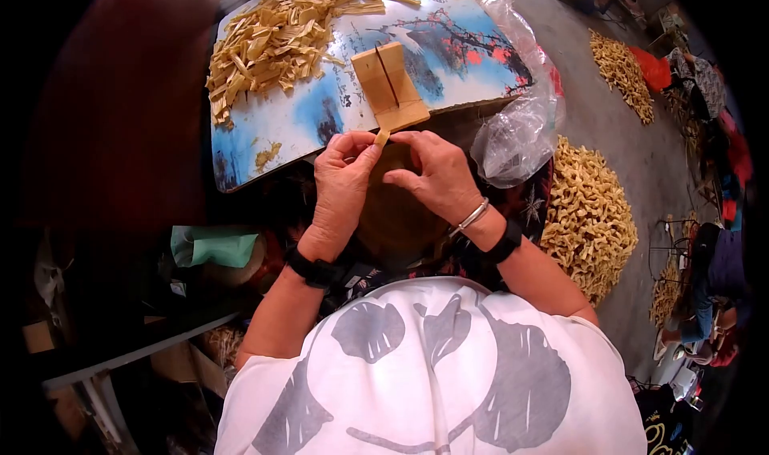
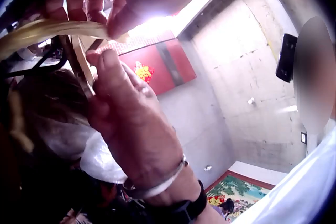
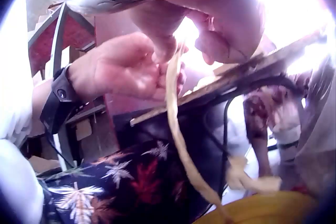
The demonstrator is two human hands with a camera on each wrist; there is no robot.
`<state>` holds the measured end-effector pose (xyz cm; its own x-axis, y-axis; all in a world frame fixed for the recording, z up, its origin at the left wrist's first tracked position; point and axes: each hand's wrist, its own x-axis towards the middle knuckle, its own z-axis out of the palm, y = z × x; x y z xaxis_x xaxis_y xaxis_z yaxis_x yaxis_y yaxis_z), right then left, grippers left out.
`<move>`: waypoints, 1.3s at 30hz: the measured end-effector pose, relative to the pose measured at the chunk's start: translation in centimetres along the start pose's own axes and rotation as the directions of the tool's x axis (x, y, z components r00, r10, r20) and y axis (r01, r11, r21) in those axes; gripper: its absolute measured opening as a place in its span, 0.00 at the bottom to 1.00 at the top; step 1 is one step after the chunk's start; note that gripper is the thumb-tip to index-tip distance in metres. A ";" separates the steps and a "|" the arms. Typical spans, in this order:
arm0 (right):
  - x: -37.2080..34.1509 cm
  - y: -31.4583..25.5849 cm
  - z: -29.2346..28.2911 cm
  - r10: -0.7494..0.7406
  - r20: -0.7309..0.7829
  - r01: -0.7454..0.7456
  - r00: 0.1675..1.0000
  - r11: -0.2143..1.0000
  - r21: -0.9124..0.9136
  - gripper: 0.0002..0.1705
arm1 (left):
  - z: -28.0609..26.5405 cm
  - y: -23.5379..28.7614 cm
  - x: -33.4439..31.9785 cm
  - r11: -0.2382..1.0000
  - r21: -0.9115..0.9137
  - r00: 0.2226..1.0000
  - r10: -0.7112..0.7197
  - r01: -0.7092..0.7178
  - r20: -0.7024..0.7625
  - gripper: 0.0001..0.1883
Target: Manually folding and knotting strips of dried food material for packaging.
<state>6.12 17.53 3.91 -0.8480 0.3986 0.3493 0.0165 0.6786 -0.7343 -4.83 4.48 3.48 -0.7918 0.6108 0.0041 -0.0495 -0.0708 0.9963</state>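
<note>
Head view | left hand [image 1: 340, 187]: your fingers pinch the yellow strip [image 1: 382, 138] at the near edge of the bench [image 1: 298, 122], just below the wooden stand [image 1: 375, 82] | right hand [image 1: 440, 175]: thumb clear of your forefinger | my read: this piece midway, curled heap [image 1: 589, 219] done, flat pile [image 1: 276, 38] left

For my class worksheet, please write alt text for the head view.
A person's left hand pinches a yellowish strip, right hand close by, before a painted table with a wooden block and heaped strips. Yellowish pieces are piled on the floor to the right.
</note>
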 end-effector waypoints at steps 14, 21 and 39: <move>-4.3 -1.8 1.0 0.155 0.149 -0.201 0.977 0.906 0.373 0.05 | -1.3 -4.6 -6.3 0.440 -0.485 0.621 -0.717 0.756 0.317 0.21; -6.8 0.0 1.1 0.007 0.169 -0.031 0.986 0.989 0.141 0.07 | -0.5 -3.9 -5.2 0.753 -0.003 0.718 -0.626 0.658 0.303 0.08; -6.1 0.2 2.3 0.308 0.154 -0.344 0.939 0.856 0.387 0.10 | 1.5 -2.4 -5.5 0.335 0.845 0.903 0.260 -0.418 0.344 0.19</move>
<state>10.06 13.82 0.33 -0.8726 0.4883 0.0127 0.1005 0.2050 -0.9736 0.54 2.46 1.23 -0.5182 0.8039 0.2919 0.8284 0.3870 0.4048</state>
